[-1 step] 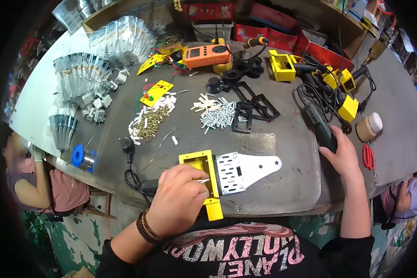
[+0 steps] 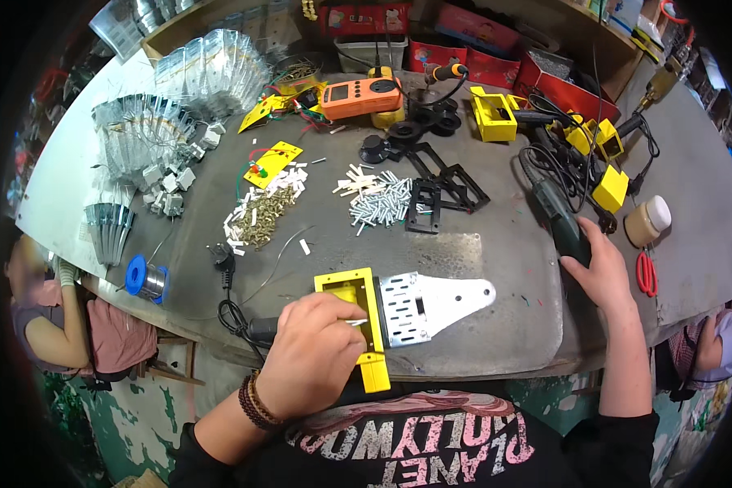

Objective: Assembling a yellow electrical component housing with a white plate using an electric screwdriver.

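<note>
My left hand (image 2: 317, 346) is closed over the open yellow housing (image 2: 372, 325) near the table's front edge. Between its fingertips is a small silvery pin (image 2: 355, 322), which looks like a screw. A silver metal plate (image 2: 443, 306) with slots and a tapered end sticks out to the right of the housing. The housing's dark handle (image 2: 262, 328) is partly hidden behind my left hand. My right hand (image 2: 600, 268) is wrapped round a dark green corded power tool (image 2: 563, 221), apparently an electric screwdriver, at the right; its lower end is hidden.
Piles of silver screws (image 2: 386, 202) and brass pieces (image 2: 264, 215) lie mid-table. Black frames (image 2: 455, 185), an orange meter (image 2: 362, 98) and yellow housings (image 2: 494, 118) are farther back. Red scissors (image 2: 646, 274) and a jar (image 2: 649, 221) sit right, a solder spool (image 2: 146, 278) left.
The yellow housing and its metal plate have tilted and shifted slightly toward me under my left hand. The silvery pin shows more clearly. My right hand stays on the power tool.
</note>
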`<move>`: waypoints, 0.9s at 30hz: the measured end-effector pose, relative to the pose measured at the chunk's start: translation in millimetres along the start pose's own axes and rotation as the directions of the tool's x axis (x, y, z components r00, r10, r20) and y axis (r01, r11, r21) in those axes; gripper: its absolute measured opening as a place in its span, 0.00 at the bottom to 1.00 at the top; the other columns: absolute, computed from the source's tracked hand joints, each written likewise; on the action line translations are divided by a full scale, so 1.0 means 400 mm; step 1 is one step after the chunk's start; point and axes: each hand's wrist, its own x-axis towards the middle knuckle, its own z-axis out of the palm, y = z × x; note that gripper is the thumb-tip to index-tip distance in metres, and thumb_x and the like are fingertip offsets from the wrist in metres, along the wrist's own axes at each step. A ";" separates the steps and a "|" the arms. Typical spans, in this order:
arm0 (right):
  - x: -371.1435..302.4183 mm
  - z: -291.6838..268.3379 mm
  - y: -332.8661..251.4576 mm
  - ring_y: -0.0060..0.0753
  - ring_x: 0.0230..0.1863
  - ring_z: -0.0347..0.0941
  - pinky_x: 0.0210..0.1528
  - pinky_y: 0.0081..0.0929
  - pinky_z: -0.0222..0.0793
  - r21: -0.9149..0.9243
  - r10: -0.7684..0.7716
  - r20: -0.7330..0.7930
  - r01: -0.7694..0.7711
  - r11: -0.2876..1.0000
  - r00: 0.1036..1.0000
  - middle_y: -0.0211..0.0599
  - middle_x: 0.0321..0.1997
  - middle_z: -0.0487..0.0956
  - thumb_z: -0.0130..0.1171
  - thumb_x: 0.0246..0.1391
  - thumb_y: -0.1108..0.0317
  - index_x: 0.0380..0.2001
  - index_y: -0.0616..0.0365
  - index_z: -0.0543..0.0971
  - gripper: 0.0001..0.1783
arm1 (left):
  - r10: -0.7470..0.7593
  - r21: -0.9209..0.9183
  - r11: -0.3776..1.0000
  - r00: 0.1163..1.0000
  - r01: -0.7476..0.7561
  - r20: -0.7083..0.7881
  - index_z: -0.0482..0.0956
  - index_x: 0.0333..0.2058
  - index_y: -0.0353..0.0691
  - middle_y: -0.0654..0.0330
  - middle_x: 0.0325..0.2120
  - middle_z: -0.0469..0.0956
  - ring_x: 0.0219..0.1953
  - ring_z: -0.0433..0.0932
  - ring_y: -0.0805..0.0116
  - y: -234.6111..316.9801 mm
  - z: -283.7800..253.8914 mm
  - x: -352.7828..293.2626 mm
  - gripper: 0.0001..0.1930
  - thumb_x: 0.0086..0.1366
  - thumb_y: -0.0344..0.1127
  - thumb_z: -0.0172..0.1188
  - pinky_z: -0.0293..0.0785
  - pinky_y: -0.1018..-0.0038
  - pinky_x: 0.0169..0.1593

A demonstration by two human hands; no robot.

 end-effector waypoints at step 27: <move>-0.196 0.163 -0.245 0.28 0.53 0.74 0.72 0.59 0.56 0.538 -0.153 0.196 -0.237 -0.809 0.969 0.30 0.54 0.76 0.75 0.47 0.67 0.56 0.38 0.75 0.32 | -0.130 0.248 0.957 0.988 0.148 -0.087 0.82 0.27 0.45 0.62 0.44 0.78 0.52 0.73 0.53 0.046 -0.014 0.019 0.05 0.52 0.33 0.69 0.54 0.49 0.64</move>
